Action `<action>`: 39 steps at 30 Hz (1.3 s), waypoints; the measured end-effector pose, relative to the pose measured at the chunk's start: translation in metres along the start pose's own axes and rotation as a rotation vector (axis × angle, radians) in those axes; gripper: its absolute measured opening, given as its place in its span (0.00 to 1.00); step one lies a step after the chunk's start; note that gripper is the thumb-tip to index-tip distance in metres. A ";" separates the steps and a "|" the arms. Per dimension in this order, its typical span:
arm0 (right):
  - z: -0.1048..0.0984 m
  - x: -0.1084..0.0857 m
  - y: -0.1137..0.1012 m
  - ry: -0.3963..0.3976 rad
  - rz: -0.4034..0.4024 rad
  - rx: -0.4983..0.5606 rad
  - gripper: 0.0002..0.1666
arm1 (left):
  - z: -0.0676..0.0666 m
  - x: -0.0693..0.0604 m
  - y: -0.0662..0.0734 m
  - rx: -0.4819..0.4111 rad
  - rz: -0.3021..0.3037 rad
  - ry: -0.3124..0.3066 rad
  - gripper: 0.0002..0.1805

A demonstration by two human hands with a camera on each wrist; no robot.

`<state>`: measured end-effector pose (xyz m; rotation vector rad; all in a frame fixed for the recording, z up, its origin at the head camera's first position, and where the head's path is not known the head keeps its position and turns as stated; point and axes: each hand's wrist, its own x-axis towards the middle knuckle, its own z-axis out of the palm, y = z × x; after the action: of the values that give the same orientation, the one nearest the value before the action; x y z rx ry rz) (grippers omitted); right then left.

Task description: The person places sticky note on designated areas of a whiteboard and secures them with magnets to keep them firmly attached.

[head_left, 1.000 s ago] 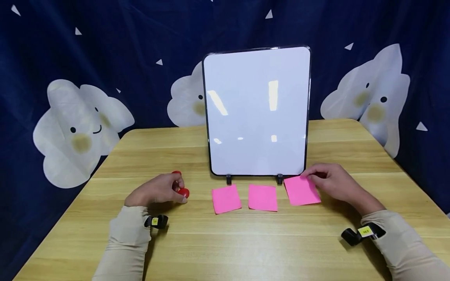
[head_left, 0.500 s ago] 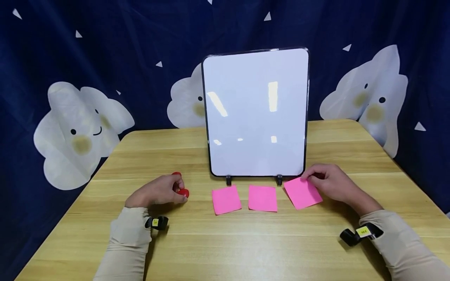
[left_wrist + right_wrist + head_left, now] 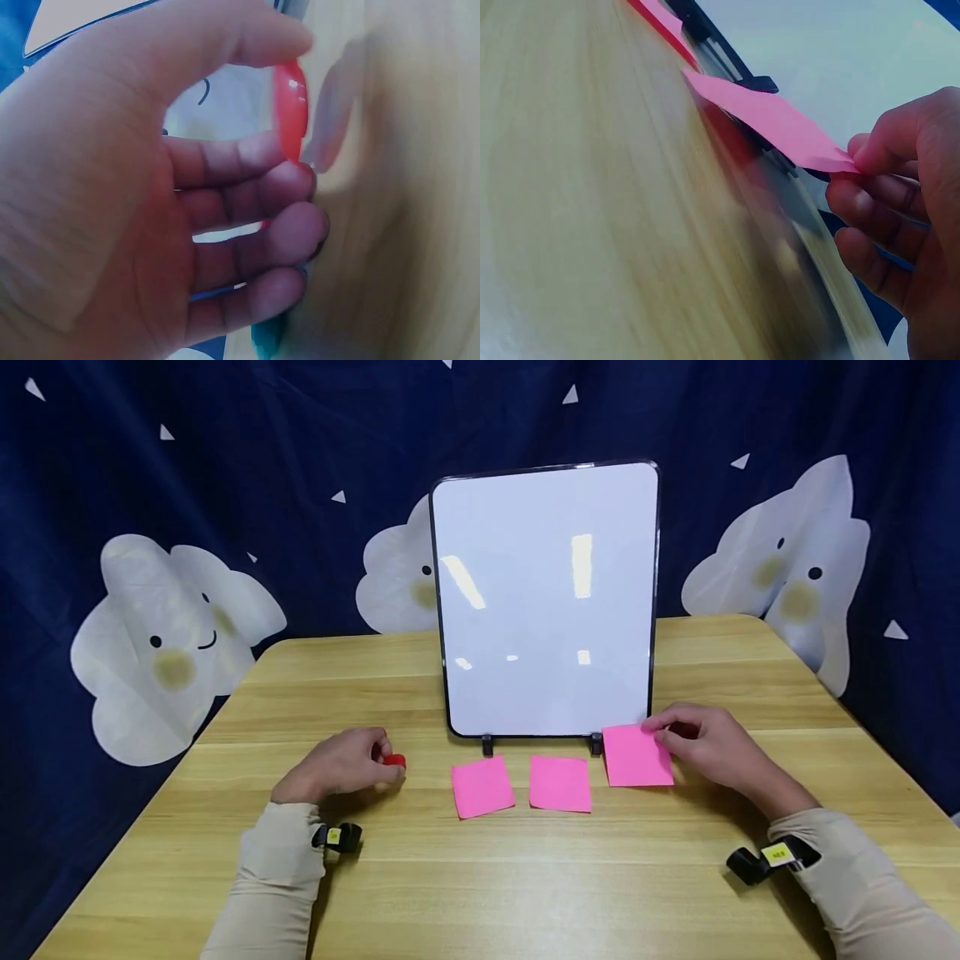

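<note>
My left hand pinches a red round magnet between thumb and fingertips, low over the table; it stands on edge in the left wrist view. A second red piece barely shows behind those fingers. With thumb and forefinger, my right hand grips a pink sticky note by its upper right corner. In the right wrist view that note is lifted off the wood, just in front of the board's lower edge. Two more pink notes, one left and one in the middle, lie flat.
A whiteboard with a black frame stands upright on small black feet behind the notes. Below the left little finger a green object is partly hidden. A dark blue curtain with clouds hangs behind the wooden table.
The left fingers have tipped the red magnet up from lying flat and now pinch it. The right hand's note has turned straighter and moved up slightly.
</note>
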<state>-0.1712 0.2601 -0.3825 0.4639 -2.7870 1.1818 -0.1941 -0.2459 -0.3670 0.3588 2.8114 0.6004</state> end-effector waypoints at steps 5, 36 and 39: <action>0.002 0.001 0.002 0.017 -0.038 0.004 0.11 | 0.002 0.002 0.002 0.008 -0.007 0.030 0.17; 0.009 0.001 0.004 0.127 -0.081 0.026 0.13 | 0.006 0.011 0.003 0.096 0.101 0.255 0.16; 0.008 0.000 0.002 0.120 -0.061 0.026 0.12 | 0.007 0.012 0.003 0.098 0.103 0.263 0.15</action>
<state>-0.1718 0.2554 -0.3899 0.4613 -2.6406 1.1927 -0.2027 -0.2371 -0.3735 0.4783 3.0978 0.5701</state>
